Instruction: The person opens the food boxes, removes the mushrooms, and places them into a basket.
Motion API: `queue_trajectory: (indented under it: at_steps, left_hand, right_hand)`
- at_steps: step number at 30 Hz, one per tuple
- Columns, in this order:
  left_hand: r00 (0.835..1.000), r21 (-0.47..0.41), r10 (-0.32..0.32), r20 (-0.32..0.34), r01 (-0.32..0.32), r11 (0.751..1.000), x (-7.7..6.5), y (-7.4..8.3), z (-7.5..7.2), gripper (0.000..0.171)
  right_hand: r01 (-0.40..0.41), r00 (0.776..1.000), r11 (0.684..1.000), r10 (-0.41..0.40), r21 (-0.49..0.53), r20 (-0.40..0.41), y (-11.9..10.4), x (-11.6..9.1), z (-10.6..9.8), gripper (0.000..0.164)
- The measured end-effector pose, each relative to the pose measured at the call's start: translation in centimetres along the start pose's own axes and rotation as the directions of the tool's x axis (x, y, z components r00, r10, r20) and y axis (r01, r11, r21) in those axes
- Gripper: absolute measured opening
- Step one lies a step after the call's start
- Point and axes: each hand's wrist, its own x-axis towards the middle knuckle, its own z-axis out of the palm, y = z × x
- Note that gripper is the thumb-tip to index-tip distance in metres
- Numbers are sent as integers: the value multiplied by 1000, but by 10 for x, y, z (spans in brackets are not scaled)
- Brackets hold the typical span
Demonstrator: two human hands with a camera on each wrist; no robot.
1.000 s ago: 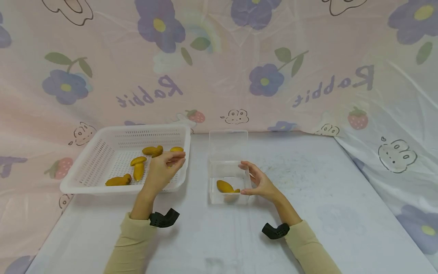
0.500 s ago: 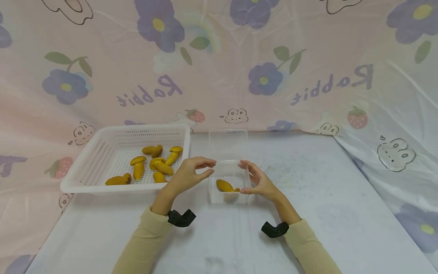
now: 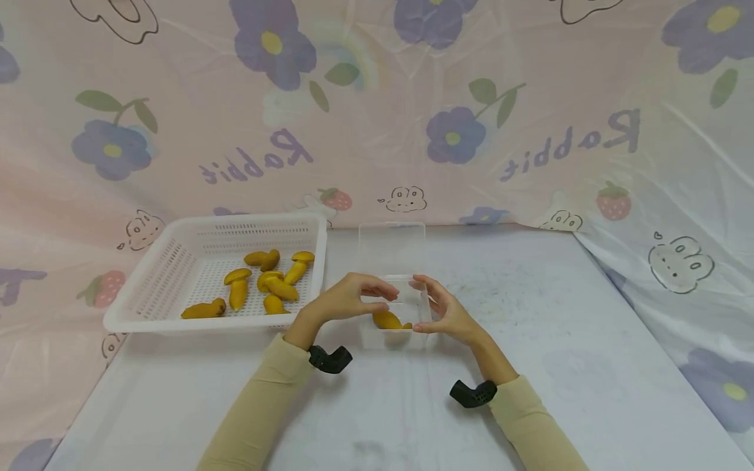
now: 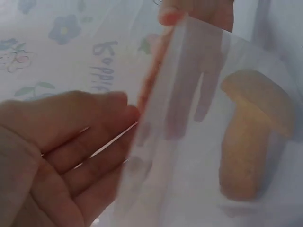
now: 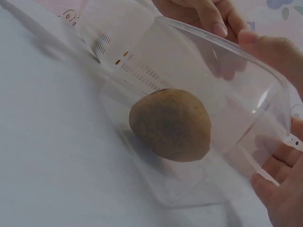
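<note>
A clear plastic box (image 3: 406, 311) stands on the table, its hinged lid (image 3: 391, 245) raised at the back. Inside lies a yellow-brown mushroom (image 3: 385, 320), which looks short-stemmed and wide-capped in the left wrist view (image 4: 248, 142). My right hand (image 3: 452, 319) grips the box's right side, thumb at the front and fingers further back. Over the box's left side reaches my left hand (image 3: 350, 299), thumb and fingers apart, with nothing seen between them. The right wrist view shows the mushroom's cap (image 5: 173, 125) through the wall.
Left of the box sits a white perforated basket (image 3: 132, 314) with several yellow mushrooms (image 3: 238, 289) in it. Patterned cloth (image 3: 377, 131) hangs behind the white-covered table (image 3: 548, 314).
From above the basket my left hand has travelled right to the box, uncovering mushrooms in the basket. My right hand keeps its grip on the box.
</note>
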Motion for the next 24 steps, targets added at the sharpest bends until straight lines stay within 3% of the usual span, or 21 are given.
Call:
queue_trajectory:
  at_steps: [6, 13, 19, 24]
  left_hand:
    - [980, -2, -2, 201, 2, 1000, 23, -6, 6, 33]
    - [919, 13, -76, 388, 77, 997, 43, -5, 13, 36]
    - [879, 118, -213, 427, 179, 977, 50, -5, 17, 36]
    - [875, 215, -247, 417, 169, 962, 52, -4, 18, 37]
  right_hand:
    - [15, 1000, 1000, -15, 14, 7, 2, -1, -1, 98]
    - [22, 1000, 1000, -22, 12, 10, 2, -1, -2, 97]
    - [25, 1000, 1000, -25, 4, 15, 1, 0, -1, 97]
    - [26, 1000, 1000, -26, -3, 15, 1, 0, -2, 98]
